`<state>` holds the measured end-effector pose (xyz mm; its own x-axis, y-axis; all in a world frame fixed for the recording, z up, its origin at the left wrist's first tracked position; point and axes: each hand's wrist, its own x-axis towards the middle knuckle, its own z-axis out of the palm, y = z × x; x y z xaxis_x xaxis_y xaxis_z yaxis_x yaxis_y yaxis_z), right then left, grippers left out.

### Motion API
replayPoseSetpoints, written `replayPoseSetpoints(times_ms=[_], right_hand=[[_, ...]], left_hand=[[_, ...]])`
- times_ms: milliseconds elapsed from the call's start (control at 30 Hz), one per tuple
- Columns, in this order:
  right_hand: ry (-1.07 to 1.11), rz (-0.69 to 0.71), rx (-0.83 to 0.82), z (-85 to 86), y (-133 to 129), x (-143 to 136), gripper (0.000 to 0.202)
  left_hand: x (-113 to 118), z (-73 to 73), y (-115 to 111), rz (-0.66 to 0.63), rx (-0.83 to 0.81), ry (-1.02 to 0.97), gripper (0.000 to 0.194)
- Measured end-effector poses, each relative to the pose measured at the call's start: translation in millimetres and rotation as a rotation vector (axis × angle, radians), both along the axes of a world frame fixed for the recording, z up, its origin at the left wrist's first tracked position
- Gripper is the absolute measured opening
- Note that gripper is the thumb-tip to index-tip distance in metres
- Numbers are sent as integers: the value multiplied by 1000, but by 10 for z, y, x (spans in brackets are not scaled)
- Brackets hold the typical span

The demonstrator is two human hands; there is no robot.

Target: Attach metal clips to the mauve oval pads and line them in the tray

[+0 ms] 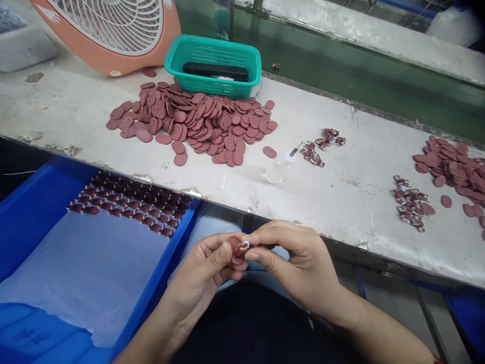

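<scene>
— What do the hands hold at the bench's edge?

— The left hand [212, 270] pinches a maroon oval disc [235, 247] between thumb and fingers, over the person's lap and just below the worktable [341, 192]. The right hand [293, 255] closes its fingertips on a small white-and-maroon piece [244, 246] set against the disc's upper face.

— Which way does the disc lie?

— Its face tilts up toward the camera; the long axis cannot be told, as the fingers cover much of it.

— And around them?

— A large heap of the same maroon discs [197, 121] spreads on the table before a teal basket [214, 65]. A second heap [450, 164] lies at right, with two small clusters of trimmed scraps [322, 144] between. At left, a blue tray [34, 202] lined with white sheet carries rows of finished pieces [132, 202]. An orange fan [113, 30] stands behind.
</scene>
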<state>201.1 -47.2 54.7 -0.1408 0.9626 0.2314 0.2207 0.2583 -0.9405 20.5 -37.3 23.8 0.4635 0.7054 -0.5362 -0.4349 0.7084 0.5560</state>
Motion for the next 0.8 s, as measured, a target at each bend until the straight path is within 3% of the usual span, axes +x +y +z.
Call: replayPoseSetpoints(times_ms=[433, 800], right_hand=[[-64, 62, 121, 10, -1, -5, 13], [-74, 68, 111, -9, -40, -16, 15]], left_hand=[[8, 54, -15, 23, -55, 39, 32], [22, 68, -52, 35, -107, 30, 33]])
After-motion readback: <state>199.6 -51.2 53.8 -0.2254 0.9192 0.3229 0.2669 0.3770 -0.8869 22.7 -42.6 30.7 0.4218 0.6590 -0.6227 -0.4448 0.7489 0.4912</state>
